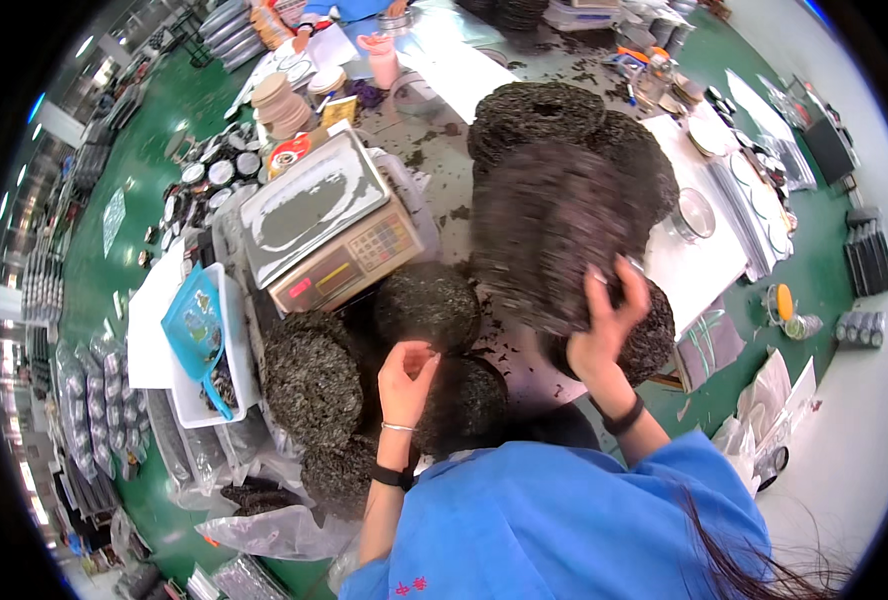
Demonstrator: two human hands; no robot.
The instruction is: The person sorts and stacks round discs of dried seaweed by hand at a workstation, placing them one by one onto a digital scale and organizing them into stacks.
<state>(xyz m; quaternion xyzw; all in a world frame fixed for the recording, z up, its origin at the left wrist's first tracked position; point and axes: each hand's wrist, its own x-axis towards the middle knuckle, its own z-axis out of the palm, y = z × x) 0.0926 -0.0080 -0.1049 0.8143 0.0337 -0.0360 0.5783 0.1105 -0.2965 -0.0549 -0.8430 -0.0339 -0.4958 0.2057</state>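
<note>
My right hand (609,322) grips the lower right edge of a thick dark round cake (549,232), apparently dried seaweed, tilted and motion-blurred. Behind it stand tall stacks of similar cakes (537,120). Loosely curled, my left hand (406,382) hovers by a round dark cake (429,307) in front of the scale; whether its fingertips pinch anything is unclear. Close to that hand are another round cake (470,397) and a larger stack (312,379) on its left. A digital scale (316,217) with a metal pan stands beyond, a lit red display on its front.
Left of the scale, a white plastic bin (245,345) holds a blue dustpan (197,322). A clear round container (693,214) sits on white sheeting at right. Across the table are a pink bottle (382,64), stacked round discs (282,105) and another person's hand (301,39).
</note>
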